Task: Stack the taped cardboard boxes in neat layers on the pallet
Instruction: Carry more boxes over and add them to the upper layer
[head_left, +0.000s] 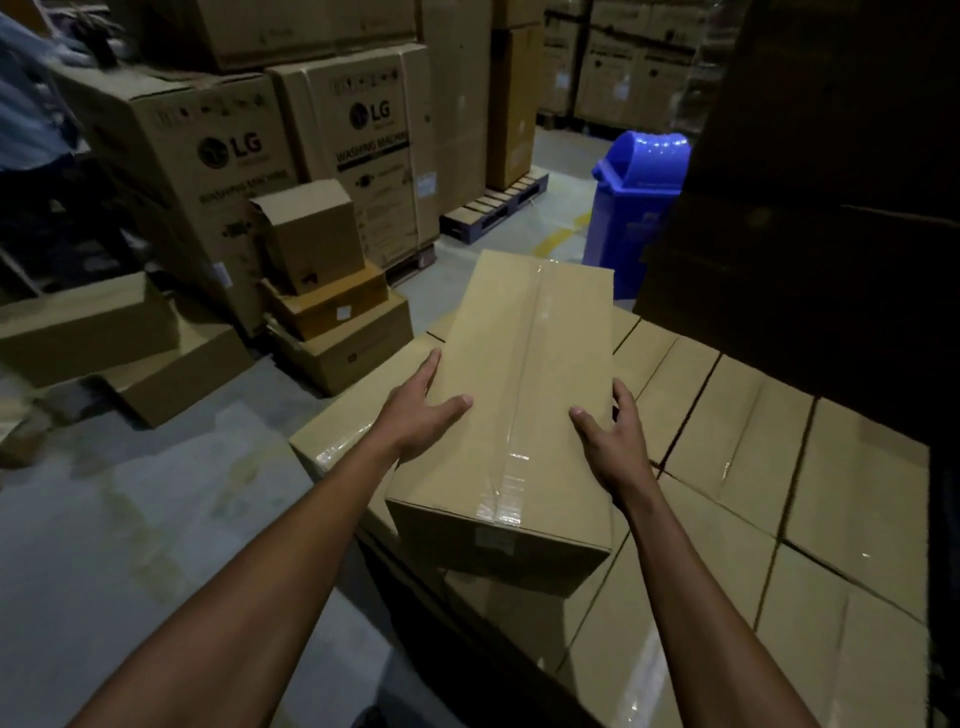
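A long taped cardboard box (519, 395) lies on top of a flat layer of taped boxes (737, 467), near that layer's left edge. My left hand (423, 410) lies against the box's left side, thumb on the top face and fingers straight along the side. My right hand (615, 441) is at the box's right side, thumb on the top and fingers bent over the right edge. The pallet under the layer is hidden.
Large washing machine cartons (208, 156) stand at the back left, with smaller stacked boxes (322, 291) and flat boxes (104, 332) before them. A blue bin (631, 192) stands behind the layer. A dark tall stack (831, 208) rises at right. A person (31, 104) is at far left.
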